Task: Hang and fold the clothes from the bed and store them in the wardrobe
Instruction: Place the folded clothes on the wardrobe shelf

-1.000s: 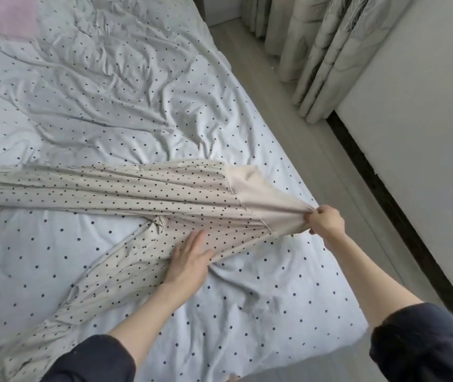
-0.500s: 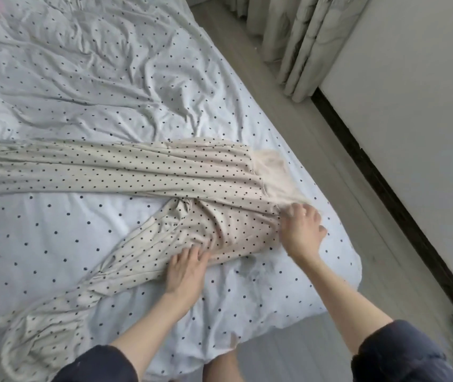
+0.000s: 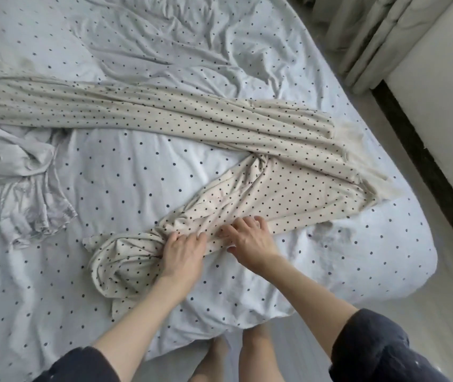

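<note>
- L hand [image 3: 182, 250] on the near leg of the cream dotted trousers [image 3: 275, 172]; fingers curled into the bunched cloth, gripping a gather just beside the crumpled leg end.
- R hand [image 3: 250, 238] right next to it on the same leg, fingertips bent and pressing/pinching the fabric; can't tell if it has a real hold or is just pinning it.
- Trousers lie across the bed [image 3: 385, 271] near its foot corner: one leg runs long to the far left, the other angles toward the person and ends in a wad by the L hand. Waist end sits near the bed's right edge.
- Handling, my guess: thin, soft, light, drapes and creases easily, no stiffness; slides on the sheet. Best taken at waistband or hem and pulled flat, not mid-leg.
- Grey garment [image 3: 24, 172] lies crumpled at left, apart from the hands.
- Curtain [image 3: 380, 37] beyond the bed, top right.
</note>
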{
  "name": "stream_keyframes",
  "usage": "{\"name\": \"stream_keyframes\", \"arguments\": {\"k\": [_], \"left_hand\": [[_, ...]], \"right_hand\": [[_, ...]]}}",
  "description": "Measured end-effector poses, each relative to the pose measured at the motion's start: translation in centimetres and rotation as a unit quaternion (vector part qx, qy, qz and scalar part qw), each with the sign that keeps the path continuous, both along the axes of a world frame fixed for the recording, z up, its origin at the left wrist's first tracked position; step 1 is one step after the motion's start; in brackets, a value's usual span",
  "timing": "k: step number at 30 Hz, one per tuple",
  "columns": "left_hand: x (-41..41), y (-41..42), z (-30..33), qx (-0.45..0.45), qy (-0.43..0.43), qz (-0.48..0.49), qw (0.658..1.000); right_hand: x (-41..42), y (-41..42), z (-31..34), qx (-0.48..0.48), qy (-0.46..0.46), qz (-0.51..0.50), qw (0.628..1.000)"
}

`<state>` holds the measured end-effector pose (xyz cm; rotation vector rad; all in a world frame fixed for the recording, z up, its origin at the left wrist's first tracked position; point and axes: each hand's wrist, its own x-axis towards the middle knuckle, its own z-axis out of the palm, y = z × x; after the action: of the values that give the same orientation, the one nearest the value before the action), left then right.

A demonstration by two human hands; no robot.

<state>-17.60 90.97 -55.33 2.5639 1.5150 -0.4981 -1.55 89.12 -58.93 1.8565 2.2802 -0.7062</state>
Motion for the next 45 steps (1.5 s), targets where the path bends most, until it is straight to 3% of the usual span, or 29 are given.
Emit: {"name": "stream_keyframes", "arguments": {"k": [2, 6, 13, 15, 17, 19, 21, 23, 26, 28, 29, 32, 33, 37, 39, 41, 45], "left_hand": [[-3.1, -1.5, 0.4, -0.01, 0.025, 0.02, 0.999], [-9.1, -2.7, 0.7, -0.004, 0.038, 0.038, 0.999], [-14.7, -8.3, 0.1, -0.184, -0.123, -0.01, 0.975], [-15.2, -8.3, 0.1, -0.168, -0.205, 0.047, 0.963], [-16.9, -6.9, 0.3, -0.065, -0.285, 0.129, 0.948], [-18.9, -4.4, 0.0, 0.073, -0.272, 0.194, 0.94], [-20.4, -1.7, -0.4, 0.06, -0.251, 0.274, 0.926], [-20.7, 0.5, -1.2, -0.061, -0.296, 0.377, 0.876], [-19.9, 2.2, -2.6, -0.179, -0.413, 0.562, 0.694], [-20.3, 2.5, -3.0, -0.209, -0.458, 0.622, 0.6], [-20.8, 2.4, -2.9, -0.22, -0.476, 0.624, 0.579], [-23.7, 2.3, -0.7, -0.195, -0.548, 0.578, 0.572], [-25.1, 2.3, 0.4, -0.176, -0.584, 0.565, 0.555], [-31.7, 2.9, 4.5, -0.033, -0.692, 0.596, 0.406], [-35.0, 3.0, 5.5, 0.064, -0.666, 0.614, 0.418], [-38.1, 2.5, 5.9, 0.132, -0.621, 0.613, 0.471], [-41.7, 0.9, 5.0, 0.137, -0.599, 0.602, 0.51]], "right_hand": [[-1.9, -0.8, -0.2, 0.008, -0.035, 0.021, 0.999], [-1.8, -2.1, -0.4, -0.007, -0.074, -0.034, 0.997], [-2.9, -3.6, 1.1, -0.105, -0.176, -0.088, 0.975], [-3.8, -3.2, 2.1, -0.069, -0.146, -0.132, 0.978], [-5.8, -2.3, 3.1, 0.024, -0.102, -0.127, 0.986], [-8.6, -1.0, 4.1, 0.094, -0.05, -0.092, 0.99], [-11.5, 0.4, 4.8, 0.12, -0.01, -0.053, 0.991], [-14.1, 1.5, 4.9, 0.09, -0.002, -0.015, 0.996], [-16.3, 2.2, 4.3, 0.012, -0.016, 0.007, 1.0], [-16.8, 2.2, 4.1, -0.011, -0.027, 0.01, 1.0], [-16.7, 2.1, 4.2, -0.014, -0.032, 0.011, 0.999], [-16.4, 2.5, 4.6, -0.026, -0.047, 0.011, 0.998], [-16.5, 2.7, 4.8, -0.033, -0.055, 0.013, 0.998], [-19.1, 4.0, 5.7, -0.056, -0.063, 0.043, 0.996], [-21.3, 4.6, 5.9, -0.063, -0.044, 0.06, 0.995], [-23.7, 5.0, 5.8, -0.062, -0.021, 0.075, 0.995], [-27.1, 5.9, 5.4, -0.062, -0.019, 0.092, 0.994]]}}
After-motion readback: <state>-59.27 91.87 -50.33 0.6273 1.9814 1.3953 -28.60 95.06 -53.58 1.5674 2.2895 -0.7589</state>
